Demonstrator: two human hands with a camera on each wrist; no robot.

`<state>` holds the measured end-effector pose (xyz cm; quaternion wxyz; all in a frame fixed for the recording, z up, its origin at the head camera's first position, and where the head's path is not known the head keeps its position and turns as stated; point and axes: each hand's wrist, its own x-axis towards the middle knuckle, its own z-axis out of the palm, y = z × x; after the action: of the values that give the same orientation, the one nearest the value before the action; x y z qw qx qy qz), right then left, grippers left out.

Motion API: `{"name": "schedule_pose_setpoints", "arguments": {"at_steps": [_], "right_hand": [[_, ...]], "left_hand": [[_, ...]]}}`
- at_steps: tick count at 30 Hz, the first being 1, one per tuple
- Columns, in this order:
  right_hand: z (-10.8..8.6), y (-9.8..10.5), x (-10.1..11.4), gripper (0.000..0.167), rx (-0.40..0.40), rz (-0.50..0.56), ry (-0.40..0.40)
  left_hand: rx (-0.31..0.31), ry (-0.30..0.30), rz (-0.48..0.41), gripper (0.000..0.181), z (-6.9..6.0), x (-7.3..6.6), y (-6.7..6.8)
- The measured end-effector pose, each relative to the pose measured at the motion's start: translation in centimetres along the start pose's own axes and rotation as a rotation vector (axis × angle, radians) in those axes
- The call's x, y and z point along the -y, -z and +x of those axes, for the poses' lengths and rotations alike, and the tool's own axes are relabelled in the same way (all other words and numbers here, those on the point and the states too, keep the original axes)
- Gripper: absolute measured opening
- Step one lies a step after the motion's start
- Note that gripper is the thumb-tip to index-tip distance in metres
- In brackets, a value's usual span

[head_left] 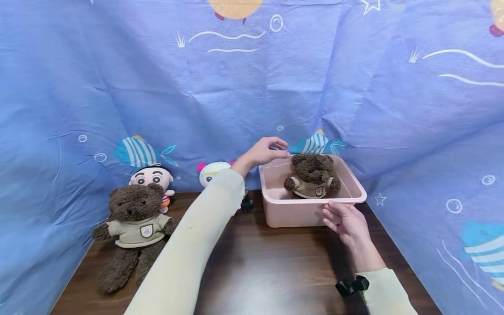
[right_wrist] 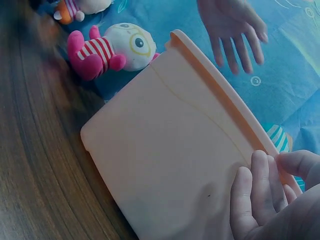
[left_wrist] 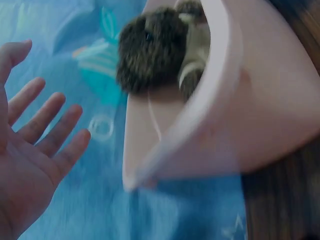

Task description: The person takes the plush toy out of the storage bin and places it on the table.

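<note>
A pale pink plastic storage box (head_left: 293, 214) stands at the back of the table, with a brown teddy bear (head_left: 313, 168) in a beige shirt sitting inside it. My right hand (head_left: 349, 224) pinches the box's front rim, the thumb on top and the fingers against the outer wall in the right wrist view. Over the back left corner of the box, my left hand (head_left: 264, 151) hovers with nothing in it. Its fingers are spread and apart from both box and bear in the left wrist view.
On the left of the table sits a larger brown teddy bear (head_left: 135, 205) in a similar shirt. Behind it is a doll with thick eyebrows (head_left: 151, 177). A white-headed plush toy (right_wrist: 131, 47) with a pink striped body stands left of the box, partly behind my left arm.
</note>
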<state>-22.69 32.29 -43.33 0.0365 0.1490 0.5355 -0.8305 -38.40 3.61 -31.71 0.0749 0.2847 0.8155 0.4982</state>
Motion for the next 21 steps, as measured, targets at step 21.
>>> {"name": "schedule_pose_setpoints", "arguments": {"at_steps": [21], "right_hand": [[0.6, 0.1, -0.6, 0.008, -0.065, -0.011, 0.026]], "left_hand": [[0.151, 0.137, 0.197, 0.073, 6.3, 1.3, -8.2]]}}
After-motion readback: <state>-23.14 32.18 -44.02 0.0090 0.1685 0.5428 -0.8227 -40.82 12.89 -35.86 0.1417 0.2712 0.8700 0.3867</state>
